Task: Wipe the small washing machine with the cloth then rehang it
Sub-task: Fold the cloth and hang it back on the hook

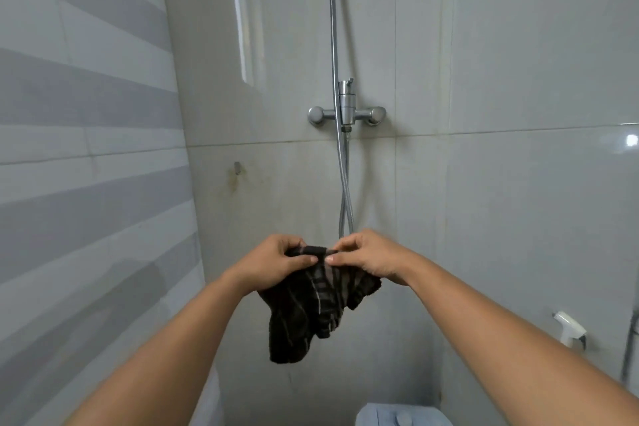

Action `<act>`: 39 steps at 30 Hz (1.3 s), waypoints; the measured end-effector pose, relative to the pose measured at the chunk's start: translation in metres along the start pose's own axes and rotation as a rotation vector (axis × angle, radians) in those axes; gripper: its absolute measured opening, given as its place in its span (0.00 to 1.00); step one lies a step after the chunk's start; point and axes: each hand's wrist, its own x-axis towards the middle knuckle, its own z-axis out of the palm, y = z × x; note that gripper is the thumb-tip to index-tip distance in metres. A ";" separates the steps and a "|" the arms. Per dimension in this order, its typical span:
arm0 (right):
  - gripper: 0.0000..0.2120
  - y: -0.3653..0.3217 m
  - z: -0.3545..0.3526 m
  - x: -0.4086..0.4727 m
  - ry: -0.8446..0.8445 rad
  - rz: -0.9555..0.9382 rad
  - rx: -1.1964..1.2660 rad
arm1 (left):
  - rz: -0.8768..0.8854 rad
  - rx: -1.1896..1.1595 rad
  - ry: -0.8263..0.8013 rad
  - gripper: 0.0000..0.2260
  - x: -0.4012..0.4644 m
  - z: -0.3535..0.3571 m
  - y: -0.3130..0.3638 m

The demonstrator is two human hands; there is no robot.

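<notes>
A dark brown cloth point(311, 308) with pale stripes hangs in front of the tiled wall, below the shower tap. My left hand point(276, 264) and my right hand point(368, 258) both pinch its top edge, fingertips almost touching. The cloth droops crumpled beneath them. A small metal hook point(237, 168) sticks out of the wall up and to the left of my hands, with rust stains around it. At the bottom edge the pale blue top of the small washing machine point(401, 416) is partly in view.
A chrome shower tap point(346, 111) with a metal hose point(345, 204) is fixed on the wall above the hands. A white spray nozzle point(570, 328) hangs at the lower right. A grey-striped tiled wall point(86, 149) closes the left side.
</notes>
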 end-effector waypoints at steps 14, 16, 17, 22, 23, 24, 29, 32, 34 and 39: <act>0.04 -0.051 0.056 0.231 0.122 -0.239 -0.162 | 0.085 0.117 0.427 0.06 0.080 -0.140 -0.096; 0.05 -0.055 0.065 0.269 0.183 -0.296 -0.208 | 0.107 0.227 0.521 0.06 0.102 -0.157 -0.113; 0.05 -0.057 0.068 0.287 0.221 -0.321 -0.253 | 0.123 0.306 0.577 0.05 0.113 -0.166 -0.121; 0.07 -0.076 0.071 0.359 0.459 -0.466 -0.426 | 0.259 0.495 0.805 0.06 0.178 -0.208 -0.145; 0.07 -0.079 0.071 0.368 0.509 -0.495 -0.456 | 0.286 0.525 0.837 0.07 0.190 -0.214 -0.148; 0.07 -0.079 0.070 0.376 0.547 -0.516 -0.507 | 0.304 0.550 0.860 0.08 0.201 -0.218 -0.151; 0.09 -0.062 0.074 0.399 0.618 -0.585 -0.826 | 0.337 0.548 0.888 0.09 0.236 -0.218 -0.174; 0.09 -0.047 0.082 0.394 0.628 -0.622 -0.901 | 0.347 0.580 0.946 0.09 0.236 -0.215 -0.186; 0.10 -0.042 0.085 0.391 0.648 -0.635 -0.902 | 0.348 0.594 0.960 0.09 0.233 -0.211 -0.190; 0.11 -0.033 0.104 0.379 0.624 -0.540 -0.929 | 0.210 0.156 0.882 0.12 0.213 -0.184 -0.184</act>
